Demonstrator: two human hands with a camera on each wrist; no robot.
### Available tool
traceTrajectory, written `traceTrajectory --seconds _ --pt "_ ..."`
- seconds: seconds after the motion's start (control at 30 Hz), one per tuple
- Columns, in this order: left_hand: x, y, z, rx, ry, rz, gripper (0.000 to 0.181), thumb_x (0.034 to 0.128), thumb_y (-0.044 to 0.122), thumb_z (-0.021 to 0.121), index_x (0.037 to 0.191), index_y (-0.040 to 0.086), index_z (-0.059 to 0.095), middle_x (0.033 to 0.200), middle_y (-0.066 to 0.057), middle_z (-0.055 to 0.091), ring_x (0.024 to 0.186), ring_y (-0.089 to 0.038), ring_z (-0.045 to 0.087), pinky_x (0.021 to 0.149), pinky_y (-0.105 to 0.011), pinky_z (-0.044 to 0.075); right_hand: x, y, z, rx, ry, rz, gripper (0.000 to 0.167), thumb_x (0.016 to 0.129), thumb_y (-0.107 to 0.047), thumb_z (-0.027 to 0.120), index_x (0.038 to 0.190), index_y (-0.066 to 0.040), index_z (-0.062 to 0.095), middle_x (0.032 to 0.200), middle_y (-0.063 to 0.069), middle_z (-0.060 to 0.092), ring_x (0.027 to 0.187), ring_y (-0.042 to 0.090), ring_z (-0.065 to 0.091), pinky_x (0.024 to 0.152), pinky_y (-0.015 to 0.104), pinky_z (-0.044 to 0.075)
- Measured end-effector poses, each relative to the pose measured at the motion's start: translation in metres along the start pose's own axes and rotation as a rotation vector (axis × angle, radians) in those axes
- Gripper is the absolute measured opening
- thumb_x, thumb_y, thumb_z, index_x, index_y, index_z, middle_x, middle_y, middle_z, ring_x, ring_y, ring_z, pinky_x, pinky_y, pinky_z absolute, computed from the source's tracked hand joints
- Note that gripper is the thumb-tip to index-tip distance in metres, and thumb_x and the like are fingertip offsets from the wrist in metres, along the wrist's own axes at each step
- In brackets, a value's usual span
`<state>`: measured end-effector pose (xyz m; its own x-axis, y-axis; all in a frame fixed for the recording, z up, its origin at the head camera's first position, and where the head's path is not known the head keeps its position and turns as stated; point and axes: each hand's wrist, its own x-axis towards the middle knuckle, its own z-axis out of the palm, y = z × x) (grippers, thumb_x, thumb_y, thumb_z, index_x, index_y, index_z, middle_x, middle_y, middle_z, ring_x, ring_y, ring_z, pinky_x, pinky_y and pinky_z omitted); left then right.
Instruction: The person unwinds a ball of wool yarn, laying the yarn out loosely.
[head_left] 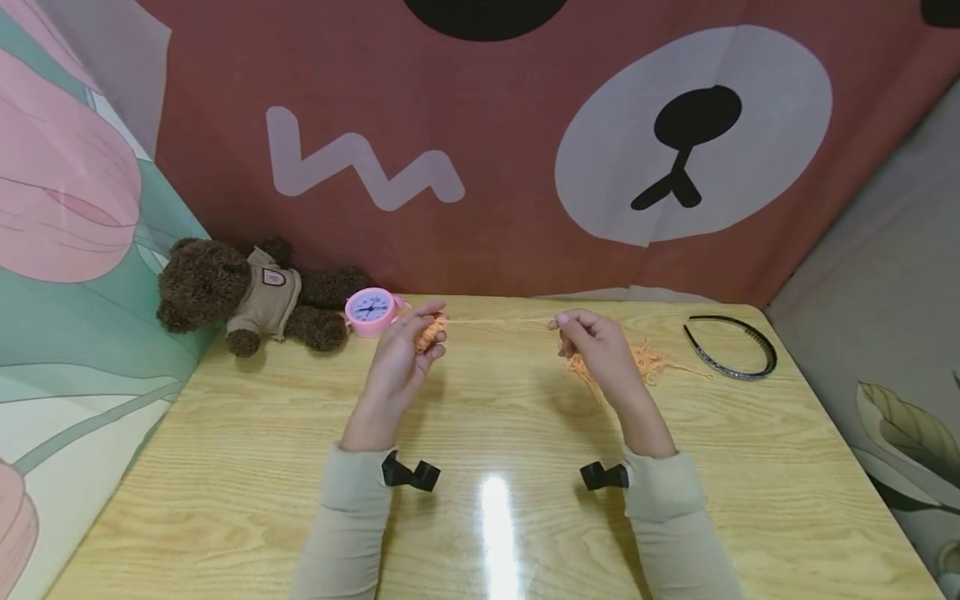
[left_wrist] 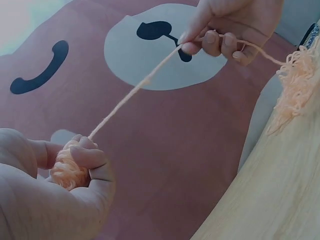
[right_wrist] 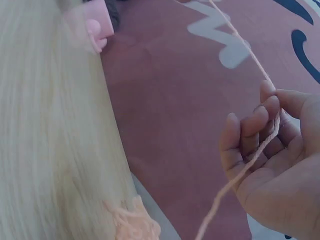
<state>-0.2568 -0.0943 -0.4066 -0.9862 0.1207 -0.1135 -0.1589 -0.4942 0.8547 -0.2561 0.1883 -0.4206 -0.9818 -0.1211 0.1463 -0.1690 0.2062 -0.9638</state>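
In my left hand I grip a small wound bundle of orange yarn, with fingers curled round it. From the bundle a strand of yarn stretches taut across to my right hand. There the thumb and index finger pinch the strand, as the right wrist view shows. Past that pinch, the yarn runs slack over the right palm and down toward a loose tangled heap of orange yarn on the table. The right hand partly hides this heap in the head view.
A brown teddy bear in a beige shirt lies at the back left of the wooden table. Beside its feet stands a pink alarm clock, close to my left hand. A dark glittery headband lies at the right, beyond the yarn heap.
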Motion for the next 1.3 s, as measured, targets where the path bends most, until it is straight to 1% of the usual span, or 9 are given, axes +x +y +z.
traceTrajectory --seconds 0.17,0.27,0.37,0.43,0.57,0.73,0.83,1.13,1.3 --pt "0.000 0.000 -0.001 0.002 0.001 0.003 0.031 0.1078 0.009 0.039 0.133 0.000 0.054 0.106 -0.002 0.058 0.075 -0.006 0.054 0.058 -0.015 0.046 0.001 -0.001 -0.004 0.159 0.048 -0.007 0.037 0.106 -0.036 0.055 0.087 -0.005 0.061 0.101 0.001 0.069 0.094 0.016 0.068 0.088 0.032 0.060" --pt "0.001 -0.002 0.001 0.020 -0.009 -0.009 0.028 0.1073 0.009 0.040 0.130 0.002 0.056 0.103 0.001 0.059 0.075 -0.005 0.054 0.059 -0.015 0.046 0.000 -0.002 -0.002 0.305 -0.004 -0.069 0.043 0.106 -0.032 0.055 0.077 -0.001 0.051 0.117 0.003 0.071 0.111 0.019 0.066 0.095 0.032 0.059" --pt "0.001 -0.005 0.003 0.039 -0.019 -0.022 0.025 0.1066 0.008 0.041 0.125 0.005 0.058 0.105 0.000 0.060 0.074 -0.005 0.055 0.059 -0.015 0.046 0.000 -0.003 0.000 0.376 -0.065 -0.113 0.043 0.106 -0.031 0.055 0.078 0.001 0.053 0.120 0.003 0.071 0.116 0.019 0.065 0.097 0.033 0.058" --pt "0.002 -0.006 0.004 0.051 -0.022 -0.025 0.025 0.1063 0.008 0.042 0.124 0.006 0.059 0.107 0.000 0.059 0.074 -0.005 0.055 0.059 -0.015 0.047 0.000 -0.004 0.001 0.351 -0.069 -0.117 0.038 0.106 -0.031 0.055 0.083 0.000 0.058 0.117 -0.001 0.072 0.114 0.017 0.066 0.095 0.033 0.059" --pt "0.001 -0.007 0.004 0.056 -0.024 -0.021 0.025 0.1068 0.009 0.042 0.125 0.006 0.059 0.108 -0.001 0.060 0.074 -0.005 0.055 0.059 -0.015 0.047 0.000 0.000 -0.004 0.201 -0.010 -0.062 0.036 0.106 -0.035 0.055 0.098 -0.003 0.068 0.111 -0.002 0.074 0.105 0.013 0.070 0.092 0.028 0.059" --pt "0.000 -0.006 0.005 0.055 -0.018 -0.023 0.026 0.1071 0.009 0.042 0.127 0.004 0.058 0.105 0.002 0.061 0.075 -0.005 0.056 0.060 -0.015 0.048 0.000 0.006 -0.019 -0.008 0.047 0.045 0.047 0.104 -0.046 0.053 0.116 -0.003 0.069 0.115 0.004 0.072 0.103 0.011 0.069 0.094 0.031 0.058" --pt "0.000 -0.005 0.005 0.039 0.004 -0.020 0.028 0.1067 0.008 0.043 0.131 0.002 0.056 0.102 0.003 0.060 0.075 -0.005 0.055 0.061 -0.015 0.048 0.000 0.008 -0.029 -0.069 0.073 0.088 0.052 0.103 -0.050 0.052 0.117 -0.003 0.068 0.116 0.007 0.071 0.104 0.015 0.068 0.094 0.032 0.058" --pt "0.002 -0.003 0.002 -0.004 0.047 0.029 0.025 0.1045 0.002 0.042 0.124 0.003 0.058 0.102 0.000 0.061 0.076 -0.008 0.053 0.062 -0.016 0.046 -0.002 0.006 -0.045 -0.062 0.143 0.064 0.048 0.104 -0.044 0.053 0.116 -0.001 0.068 0.105 -0.002 0.070 0.099 0.017 0.067 0.085 0.022 0.057" --pt "0.001 -0.002 0.002 -0.015 0.048 0.024 0.023 0.1025 0.001 0.045 0.109 0.011 0.065 0.099 0.001 0.064 0.072 -0.006 0.056 0.058 -0.016 0.046 -0.003 0.006 -0.050 0.045 0.200 0.048 0.044 0.103 -0.040 0.057 0.113 0.002 0.068 0.096 -0.002 0.071 0.092 0.014 0.068 0.084 0.023 0.059"
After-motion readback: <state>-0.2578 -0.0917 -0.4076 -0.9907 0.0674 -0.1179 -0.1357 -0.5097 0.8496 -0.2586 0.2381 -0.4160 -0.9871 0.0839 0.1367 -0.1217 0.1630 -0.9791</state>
